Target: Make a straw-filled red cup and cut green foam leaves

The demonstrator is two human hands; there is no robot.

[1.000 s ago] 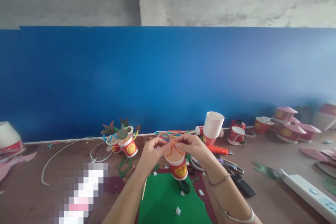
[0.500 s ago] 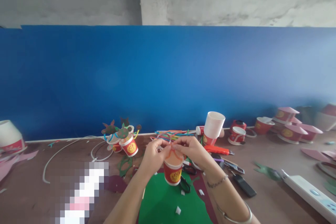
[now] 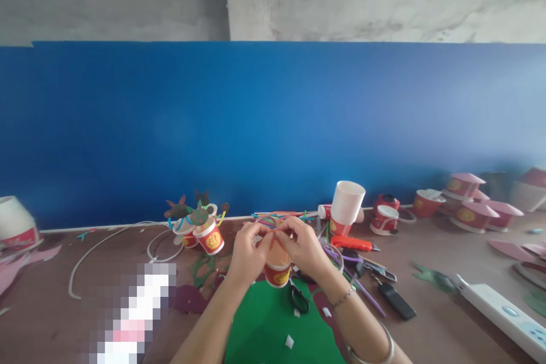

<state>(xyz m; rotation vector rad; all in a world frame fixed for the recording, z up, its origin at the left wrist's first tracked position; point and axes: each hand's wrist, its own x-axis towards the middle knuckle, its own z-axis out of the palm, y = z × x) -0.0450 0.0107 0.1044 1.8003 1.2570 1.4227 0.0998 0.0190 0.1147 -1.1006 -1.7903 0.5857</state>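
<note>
A red-and-white paper cup point(image 3: 277, 276) with a yellow emblem is below my hands, its inside tinted light orange. My left hand point(image 3: 252, 253) and my right hand point(image 3: 299, 247) meet over its rim, both closed in a pinch, fingertips almost touching. Between them is a thin orange strand, mostly covered by the fingers now. Whether the cup hangs from it or rests on the green sheet point(image 3: 277, 327) I cannot tell. Black-handled scissors point(image 3: 299, 299) lie on the sheet beside the cup.
Decorated paper cups point(image 3: 210, 238) stand at back left. Behind my hands lie colourful thin strips point(image 3: 281, 216). To the right are a stack of white cups point(image 3: 347, 205), an orange utility knife point(image 3: 352, 243), a black key fob point(image 3: 396, 300) and a power strip point(image 3: 503, 315). A blue partition point(image 3: 273, 125) borders the table.
Both hands and the cup have shifted slightly up and left in the view. The orange strand is now mostly covered by the fingers, and purple strips show beside my right wrist.
</note>
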